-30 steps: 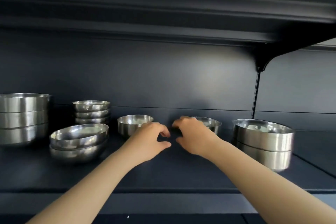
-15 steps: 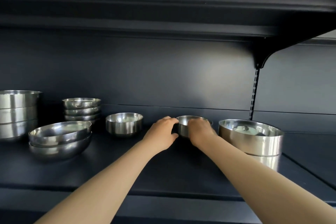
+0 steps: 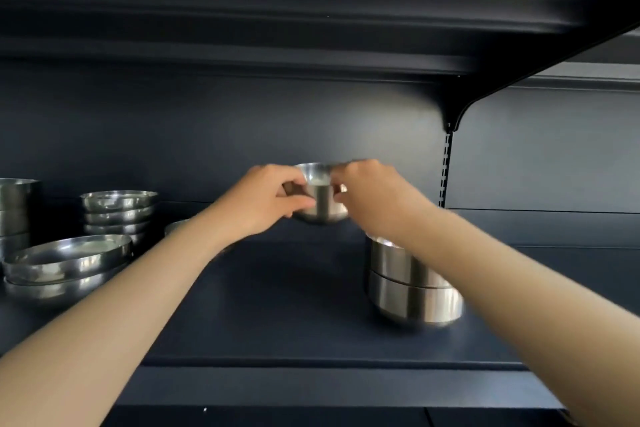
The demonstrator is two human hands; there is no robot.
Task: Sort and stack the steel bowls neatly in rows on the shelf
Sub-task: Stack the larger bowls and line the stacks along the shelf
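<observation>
A small steel bowl [image 3: 320,196] hangs in the air above the dark shelf [image 3: 277,305], held from both sides. My left hand [image 3: 266,201] grips its left wall and my right hand [image 3: 370,194] grips its right wall. Under my right forearm stand two larger straight-sided bowls [image 3: 412,291], one stacked in the other. At the left a stack of small round bowls [image 3: 117,213] sits behind two wide shallow bowls [image 3: 67,262]. Another small bowl [image 3: 175,227] peeks out behind my left forearm, mostly hidden.
A stack of big steel bowls [image 3: 15,211] stands at the far left edge. The upper shelf [image 3: 311,10] hangs close overhead, with a bracket and slotted upright [image 3: 446,163] at the right. Bare shelf surface lies between the left bowls and the right stack.
Both hands closed round the small bowl on the shelf and raised it clear of the surface. The view has shifted, so the other bowls sit lower and further left.
</observation>
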